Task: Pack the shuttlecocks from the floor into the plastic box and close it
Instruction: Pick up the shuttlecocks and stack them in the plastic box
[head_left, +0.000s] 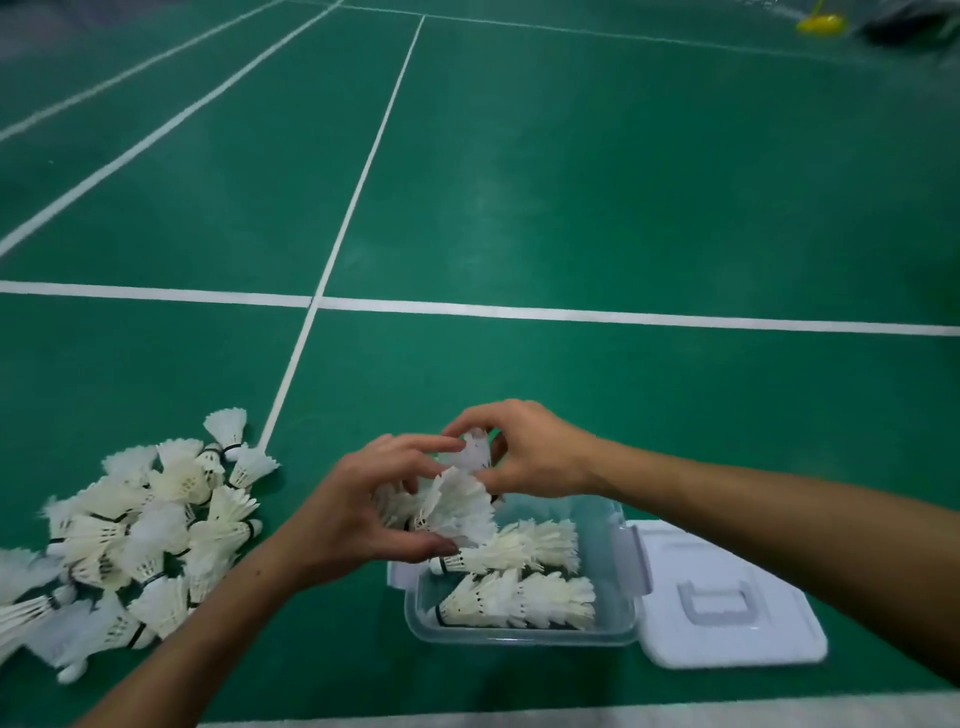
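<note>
A clear plastic box (618, 587) stands open on the green floor and holds two rows of nested white shuttlecocks (524, 597). Above its far left corner my left hand (358, 514) grips a short stack of shuttlecocks (457, 506). My right hand (535, 452) pinches a single shuttlecock (477, 449) by its feathers, right at the top of that stack. A large loose pile of white shuttlecocks (140, 535) lies on the floor to the left of the box.
The box's white lid (727, 597) with a grey handle lies flat on the floor, touching the box's right side. White court lines cross the green floor. A yellow object (821, 23) and a dark shape sit far off at the top right.
</note>
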